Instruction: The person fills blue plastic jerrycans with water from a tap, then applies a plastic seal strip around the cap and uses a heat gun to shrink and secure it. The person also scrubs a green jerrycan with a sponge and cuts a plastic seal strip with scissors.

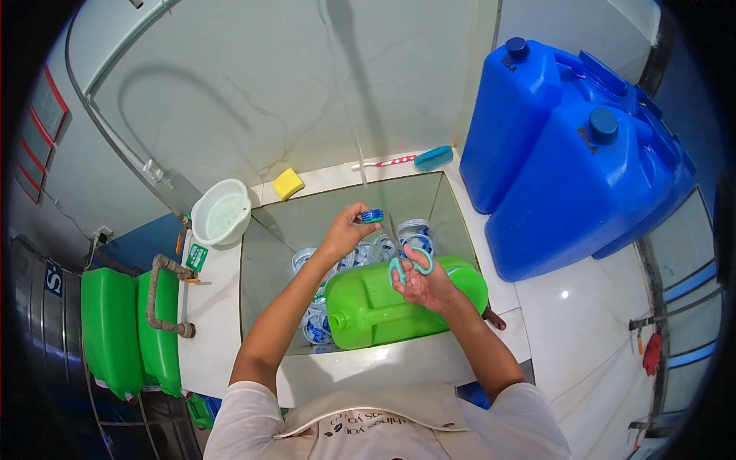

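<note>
Over the sink, my left hand point(345, 234) pinches a small round blue-and-green cap-like piece point(372, 216) between thumb and fingers. My right hand point(429, 285) is closed on scissors point(398, 268) with teal handles, their blades pointing away from me toward that piece. Below my right hand, a bright green jug point(368, 303) lies on its side across the sink, its open mouth to the left. Several clear round plastic pieces with blue markings point(314, 326) lie in the sink, partly hidden by the jug and my left forearm.
The tiled sink point(264, 268) has a white basin point(221, 211) at its left corner. On the back ledge lie a yellow sponge point(288, 184) and a blue-headed brush point(434, 158). Large blue jugs point(567, 192) stand to the right, green jugs point(111, 330) to the left beside a pipe point(156, 291).
</note>
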A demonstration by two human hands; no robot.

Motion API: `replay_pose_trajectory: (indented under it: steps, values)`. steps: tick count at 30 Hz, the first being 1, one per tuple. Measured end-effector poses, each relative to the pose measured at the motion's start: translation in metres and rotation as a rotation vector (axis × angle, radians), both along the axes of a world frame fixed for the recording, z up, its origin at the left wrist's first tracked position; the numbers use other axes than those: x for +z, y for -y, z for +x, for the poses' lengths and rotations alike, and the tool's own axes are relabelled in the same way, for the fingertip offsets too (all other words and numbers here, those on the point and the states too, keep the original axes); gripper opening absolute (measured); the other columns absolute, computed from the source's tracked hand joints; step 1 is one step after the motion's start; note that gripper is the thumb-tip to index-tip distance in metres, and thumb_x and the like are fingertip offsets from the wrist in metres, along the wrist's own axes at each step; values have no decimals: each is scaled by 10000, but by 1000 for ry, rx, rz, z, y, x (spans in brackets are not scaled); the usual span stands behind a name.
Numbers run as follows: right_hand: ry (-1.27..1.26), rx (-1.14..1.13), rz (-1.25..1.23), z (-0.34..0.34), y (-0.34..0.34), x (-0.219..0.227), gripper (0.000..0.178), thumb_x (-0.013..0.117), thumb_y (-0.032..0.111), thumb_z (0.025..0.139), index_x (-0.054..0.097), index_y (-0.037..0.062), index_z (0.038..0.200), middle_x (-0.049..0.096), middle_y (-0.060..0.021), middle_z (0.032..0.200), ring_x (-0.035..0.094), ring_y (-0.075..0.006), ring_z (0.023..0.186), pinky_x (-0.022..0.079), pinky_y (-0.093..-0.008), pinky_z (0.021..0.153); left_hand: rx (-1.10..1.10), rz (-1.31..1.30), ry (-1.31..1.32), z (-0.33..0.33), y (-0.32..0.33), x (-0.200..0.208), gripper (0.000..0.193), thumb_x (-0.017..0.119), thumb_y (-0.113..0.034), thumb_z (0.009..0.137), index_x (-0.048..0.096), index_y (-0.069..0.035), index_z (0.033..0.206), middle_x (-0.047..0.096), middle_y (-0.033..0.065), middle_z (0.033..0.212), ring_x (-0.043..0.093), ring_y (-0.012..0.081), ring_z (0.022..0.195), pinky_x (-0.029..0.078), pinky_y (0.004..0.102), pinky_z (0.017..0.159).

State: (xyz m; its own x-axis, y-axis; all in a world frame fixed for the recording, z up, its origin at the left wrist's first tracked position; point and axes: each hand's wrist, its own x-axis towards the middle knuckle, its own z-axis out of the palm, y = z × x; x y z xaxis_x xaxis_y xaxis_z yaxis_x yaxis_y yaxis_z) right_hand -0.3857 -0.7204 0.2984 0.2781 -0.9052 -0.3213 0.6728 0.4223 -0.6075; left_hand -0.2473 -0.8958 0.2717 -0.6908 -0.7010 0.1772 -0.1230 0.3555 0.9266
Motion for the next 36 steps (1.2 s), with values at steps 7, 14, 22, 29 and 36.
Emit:
replay_pose_trajectory:
  steps: [7, 14, 22, 29, 36]
  values:
    - [4, 100, 58, 14, 2, 14, 513, 510, 545, 841, 557, 49, 720, 555, -89, 594, 347, -60, 314, 263, -174, 305, 91, -325, 36, 33, -17, 30, 210, 718, -80, 693, 626, -61, 881, 594, 29, 851, 502, 183, 846, 405, 302, 751]
    - [-21, 126, -4, 21, -1, 33, 525, 517, 552, 837, 556, 43, 714, 550, -91, 591, 327, -53, 310, 256, -172, 303, 96, -476, 73, 44, -25, 53, 257, 737, -76, 671, 622, -35, 897, 583, 80, 834, 523, 245, 825, 435, 327, 696]
    - [34, 146, 29, 22, -5, 40, 553, 445, 536, 881, 577, 16, 750, 540, -102, 590, 338, -53, 302, 279, -147, 289, 157, -443, 59, 49, -36, 60, 243, 733, -71, 669, 633, -32, 887, 588, 88, 819, 525, 248, 819, 434, 329, 684]
    - [55, 161, 43, 21, -8, 46, 550, 462, 523, 880, 567, -4, 761, 542, -115, 594, 325, -51, 292, 263, -145, 275, 126, -586, 67, 52, -36, 69, 237, 723, -55, 667, 635, -36, 886, 589, 80, 808, 530, 240, 833, 446, 323, 675]
    - [-85, 77, -9, 27, -12, 54, 518, 480, 509, 878, 550, 10, 757, 536, -107, 594, 325, -45, 297, 263, -143, 282, 190, -518, 26, 52, -53, 76, 226, 723, -39, 661, 624, -26, 863, 602, 83, 806, 523, 233, 820, 433, 334, 713]
